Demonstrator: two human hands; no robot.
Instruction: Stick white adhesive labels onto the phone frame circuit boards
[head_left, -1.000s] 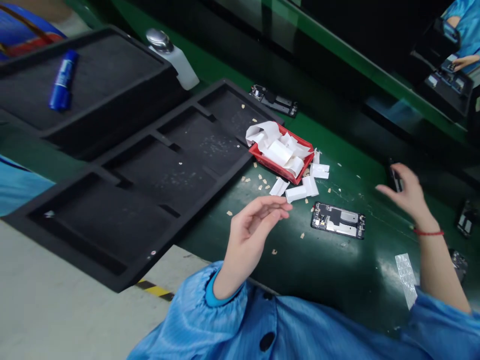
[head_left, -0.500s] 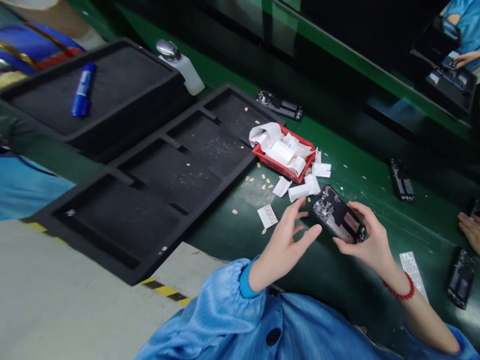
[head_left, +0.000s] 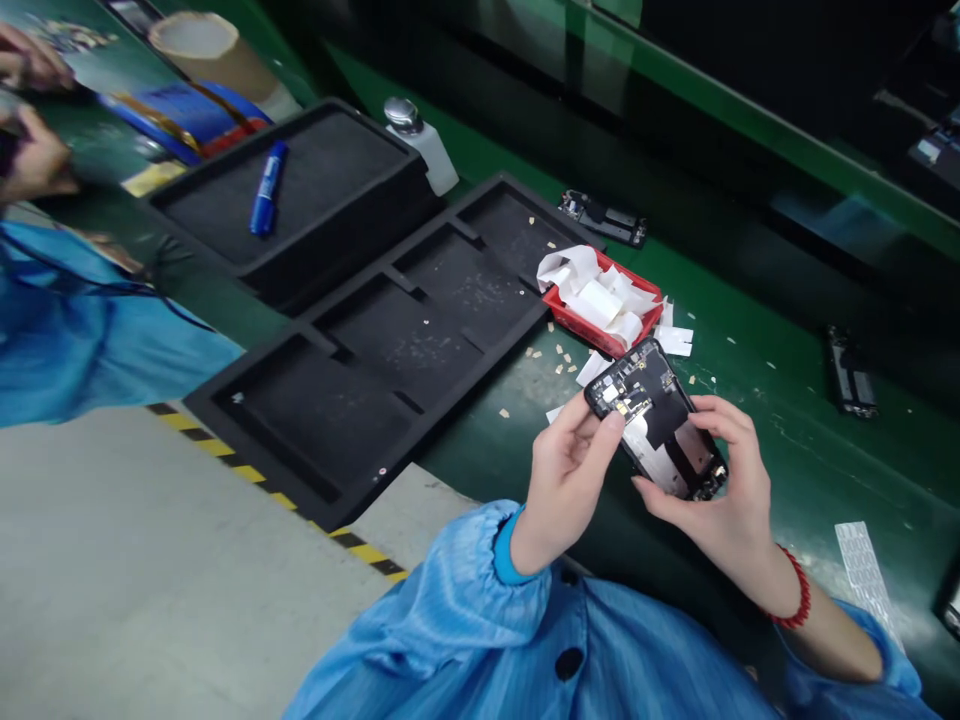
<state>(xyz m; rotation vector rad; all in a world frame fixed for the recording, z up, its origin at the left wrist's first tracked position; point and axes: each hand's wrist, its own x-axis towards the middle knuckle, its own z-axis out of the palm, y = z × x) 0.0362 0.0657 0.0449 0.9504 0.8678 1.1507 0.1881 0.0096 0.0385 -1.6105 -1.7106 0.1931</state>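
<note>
An opened phone body [head_left: 664, 425] is held tilted above the green table, its circuit board and metal frame facing me. My right hand [head_left: 727, 490] grips its lower right end between thumb and fingers. At the upper left end, my left hand [head_left: 574, 470] is closed on the phone's edge, its thumb lying over the board's corner. Just behind the phone stands a red tray [head_left: 592, 325] heaped with crumpled white paper [head_left: 604, 295]. Loose white pieces and small tan bits lie around that tray, partly hidden by the phone.
A black compartment tray [head_left: 420, 335] extends left, beside a black box [head_left: 300, 200] carrying a blue marker [head_left: 268, 188]. Behind are a pump bottle [head_left: 427, 150] and a phone body [head_left: 604, 218]. Another phone body [head_left: 850, 370] and a sticker sheet [head_left: 866, 575] lie right. A co-worker's hands [head_left: 34, 120] show upper left.
My left hand has gone from spread fingers beside the phone to gripping its upper left edge. The phone is now raised and turned more toward me. The view has swung left.
</note>
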